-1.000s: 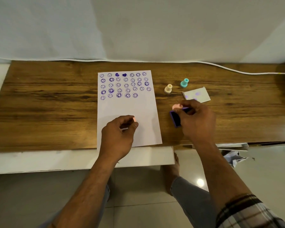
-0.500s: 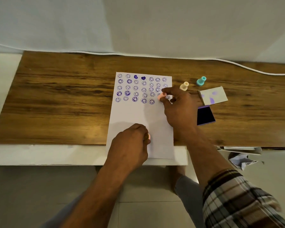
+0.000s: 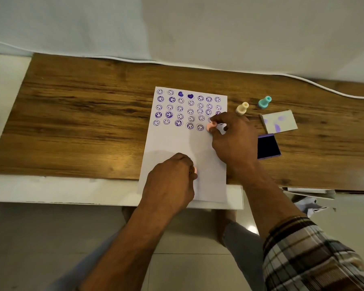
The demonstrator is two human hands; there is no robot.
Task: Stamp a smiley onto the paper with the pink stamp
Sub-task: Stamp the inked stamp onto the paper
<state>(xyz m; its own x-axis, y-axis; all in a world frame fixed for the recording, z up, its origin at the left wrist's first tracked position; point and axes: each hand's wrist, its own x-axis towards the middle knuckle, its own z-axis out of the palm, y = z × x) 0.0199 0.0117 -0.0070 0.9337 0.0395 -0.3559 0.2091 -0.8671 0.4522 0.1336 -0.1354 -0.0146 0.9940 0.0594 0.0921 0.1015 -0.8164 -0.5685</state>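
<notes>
A white sheet of paper lies on the wooden table, its upper part covered with rows of purple smileys and two hearts. My right hand pinches the pink stamp and holds it on the paper at the right end of the lowest smiley row. My left hand rests fisted on the paper's lower part, with a small pink piece showing between its fingers. The open purple ink pad lies just right of the paper.
A cream stamp and a teal stamp stand beyond the paper's right edge. A white card with purple smudges lies beside the ink pad. A white cable runs along the table's back edge.
My right hand left the ink pad and carried the pink stamp left onto the paper, where it now stays at the end of the bottom smiley row. My left hand stayed on the paper.
</notes>
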